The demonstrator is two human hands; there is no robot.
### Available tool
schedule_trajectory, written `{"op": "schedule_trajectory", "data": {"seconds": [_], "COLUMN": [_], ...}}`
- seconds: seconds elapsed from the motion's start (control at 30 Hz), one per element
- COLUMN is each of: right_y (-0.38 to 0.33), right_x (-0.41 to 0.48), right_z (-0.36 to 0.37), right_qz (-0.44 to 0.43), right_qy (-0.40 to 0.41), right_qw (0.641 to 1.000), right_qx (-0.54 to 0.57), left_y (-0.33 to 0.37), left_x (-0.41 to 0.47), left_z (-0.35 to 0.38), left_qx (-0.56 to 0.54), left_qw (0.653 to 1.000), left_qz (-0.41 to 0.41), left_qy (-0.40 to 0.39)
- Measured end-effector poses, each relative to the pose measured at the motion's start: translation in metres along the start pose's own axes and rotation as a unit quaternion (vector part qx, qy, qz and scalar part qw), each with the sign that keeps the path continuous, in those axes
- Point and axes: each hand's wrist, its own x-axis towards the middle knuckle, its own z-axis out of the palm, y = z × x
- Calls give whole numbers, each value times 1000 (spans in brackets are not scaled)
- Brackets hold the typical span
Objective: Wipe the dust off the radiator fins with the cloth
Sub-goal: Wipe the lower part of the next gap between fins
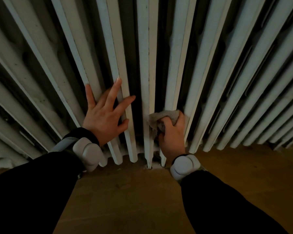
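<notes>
Right hand (172, 132) grips cloth (162, 118) low on radiator (210, 65); left hand (103, 114) spread flat beside. Most fins probably unwiped, light poor.

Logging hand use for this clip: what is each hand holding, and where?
The right hand grips the cloth by its bunched middle; the left hand holds nothing, fingers spread on the radiator fins.

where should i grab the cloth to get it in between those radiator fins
Grip the cloth by its bunched lower end, coming from the front, as the right hand does. That probably leaves the upper wad free to press into the narrow gap beside the fin.
</notes>
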Motion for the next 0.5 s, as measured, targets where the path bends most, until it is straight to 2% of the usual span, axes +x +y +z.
{"op": "schedule_trajectory", "data": {"seconds": [0.13, 0.4, 0.5], "right_y": [1, -43, -52], "right_x": [0, 33, 49], "right_z": [-4, -37, -43], "right_qz": [-3, -47, -49], "right_qy": [-12, 111, 122], "right_qw": [1000, 987, 985], "right_qx": [19, 107, 108], "left_y": [1, 13, 13], "left_x": [-1, -35, -38], "left_z": [-1, 17, 24], "left_qx": [1, 0, -7], "left_qw": [1000, 999, 999], "left_qz": [-3, 2, -3], "left_qy": [3, -38, -40]}}
